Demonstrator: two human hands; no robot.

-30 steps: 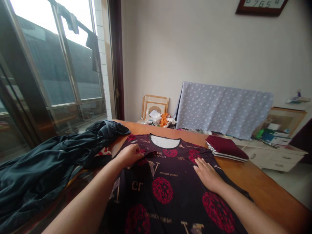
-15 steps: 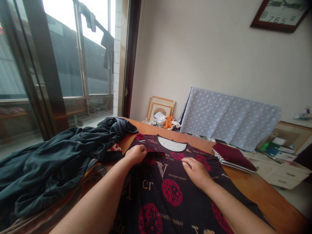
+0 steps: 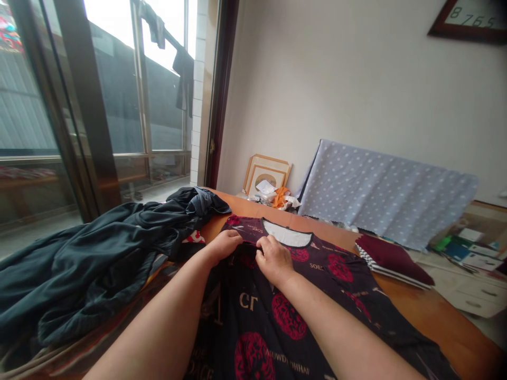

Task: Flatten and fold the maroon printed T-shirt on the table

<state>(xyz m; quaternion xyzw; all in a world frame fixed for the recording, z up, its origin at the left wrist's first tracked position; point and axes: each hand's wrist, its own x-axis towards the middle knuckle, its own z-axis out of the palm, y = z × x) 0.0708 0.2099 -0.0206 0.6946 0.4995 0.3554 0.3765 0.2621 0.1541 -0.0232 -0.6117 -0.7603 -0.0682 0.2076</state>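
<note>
Left hand (image 3: pixel 224 245) curled, fingers drawn in and pinching the fabric of the dark printed shirt (image 3: pixel 285 316) at its left shoulder, just below the collar seam. Right hand (image 3: pixel 273 258) close beside it, also curled, fingertips gripping a fold of the same shirt under the white-lined neckline (image 3: pixel 287 238). The two hands nearly touch; exactly how much cloth each holds is hidden under the knuckles.

Shirt lies spread flat on the wooden surface (image 3: pixel 420 311), collar away from the person, red round prints and pale lettering face up. Its lower part runs out of view at the bottom edge, and both forearms cover much of the middle.

Left of the shirt, a heap of dark teal clothing (image 3: pixel 91 264) sprawls over the near-left part of the surface, its far end touching the shirt's left shoulder area. A small red-and-white patterned piece (image 3: pixel 193 237) peeks out between heap and shirt; cannot tell what it is.

Right of the shirt, bare wood shows as open room up to a folded maroon cloth (image 3: pixel 392 256) lying on a striped piece, near the far right edge. Beyond the surface: a dotted grey cloth (image 3: pixel 380 190) draped against the wall, picture frames (image 3: pixel 265 171) leaning in the corner with crumpled litter in front, hard to make out. Clock (image 3: pixel 471 21) cut off at top right.
</note>
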